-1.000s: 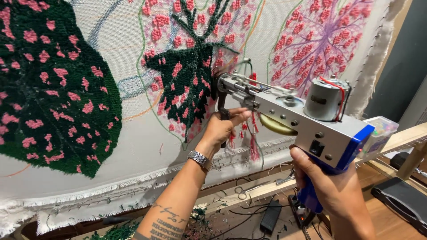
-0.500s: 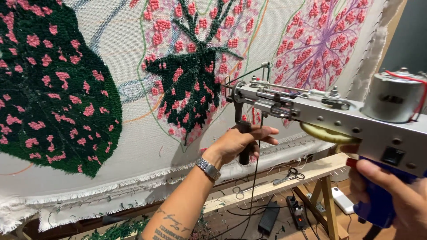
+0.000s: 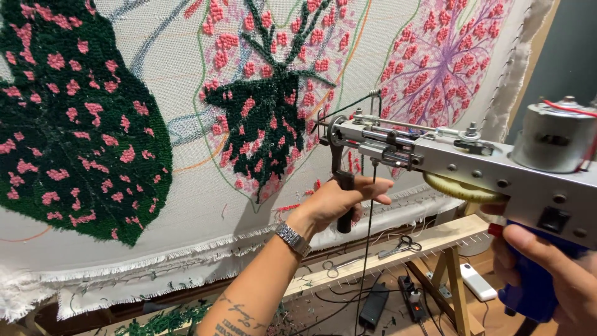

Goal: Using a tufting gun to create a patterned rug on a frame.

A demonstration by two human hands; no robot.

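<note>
Hands share the tufting gun [image 3: 460, 165]: my left hand [image 3: 339, 202] fists its black front handle [image 3: 344, 205] to steady the needle near the cloth [image 3: 186, 162], my right hand [image 3: 553, 274] grips the blue rear handle [image 3: 528, 292].

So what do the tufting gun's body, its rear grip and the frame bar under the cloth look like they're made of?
Tufting gun body: likely bare metal, with a dull silver sheen and visible screws. Rear grip in the right hand: probably plastic, smooth glossy blue. Frame bar: pale unfinished wood, with a row of small nails along its edge. The left hand wraps the black front handle; its material is unclear.
</note>
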